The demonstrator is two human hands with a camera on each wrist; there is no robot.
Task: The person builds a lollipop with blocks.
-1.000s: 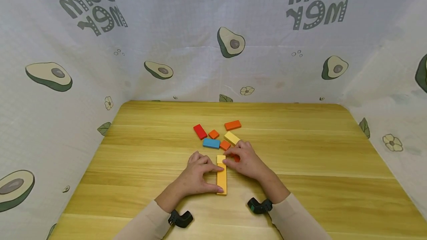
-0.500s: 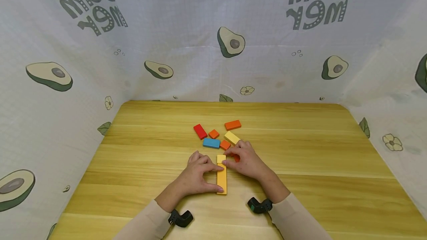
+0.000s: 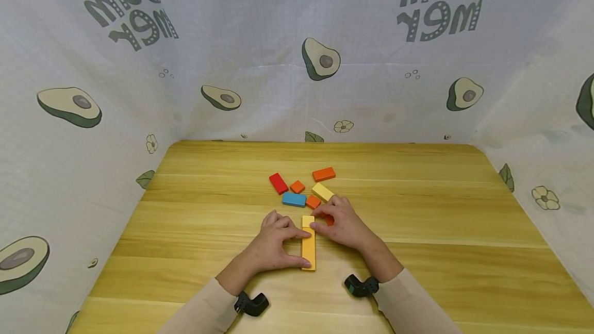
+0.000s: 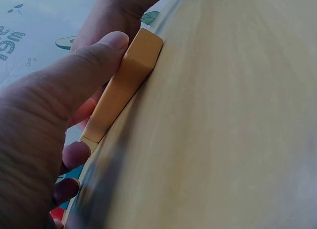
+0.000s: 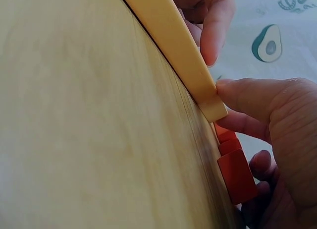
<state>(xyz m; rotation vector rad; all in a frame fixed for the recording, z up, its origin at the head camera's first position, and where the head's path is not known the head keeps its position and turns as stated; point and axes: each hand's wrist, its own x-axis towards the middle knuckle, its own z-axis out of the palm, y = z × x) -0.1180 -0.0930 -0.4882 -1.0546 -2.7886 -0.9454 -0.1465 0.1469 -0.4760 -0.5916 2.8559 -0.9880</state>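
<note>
A long yellow-orange block (image 3: 309, 249) lies lengthwise on the table, with a small pale-yellow block (image 3: 308, 221) in line at its far end. On top of the long block, the thumb and index finger of my left hand (image 3: 276, 244) rest spread apart; its thumb presses near the closest end. My right hand (image 3: 343, 223) pinches the small block with thumb and index finger at its right side and far end. In the right wrist view, the small block's end (image 5: 214, 110) shows beside the right thumb. Under the right hand lies a partly hidden red block (image 5: 237, 177).
Beyond the hands lie a blue block (image 3: 294, 199), a red block (image 3: 278, 183), a pale-yellow block (image 3: 322, 191), a long orange block (image 3: 324, 174) and two small orange blocks, one of them (image 3: 297, 186) beside the red one. A printed white curtain (image 3: 260, 55) surrounds the wooden table (image 3: 417, 195).
</note>
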